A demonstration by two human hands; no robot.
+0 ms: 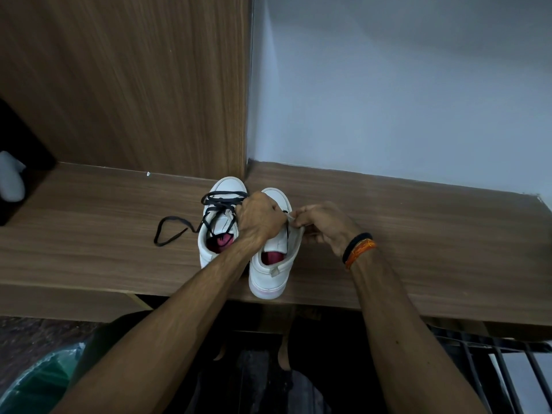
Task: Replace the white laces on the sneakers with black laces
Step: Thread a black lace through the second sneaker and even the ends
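Note:
Two white sneakers stand side by side on a wooden shelf [89, 234], toes toward the wall. The left sneaker [213, 231] carries a loose black lace [176, 228] that trails onto the shelf at its left. The right sneaker [276, 264] shows a thin black lace [286, 228] over its tongue. My left hand [260, 215] rests curled over the right sneaker's lacing area and hides what it grips. My right hand [324, 224] pinches a short white lace end [290, 217] beside that sneaker.
A wooden panel [134, 85] and a pale wall [388, 85] rise behind the shelf. A white object [12, 180] sits in a dark opening at far left. Below the shelf edge are a dark metal rack [501, 369] at right and a green bag [38, 380] at left.

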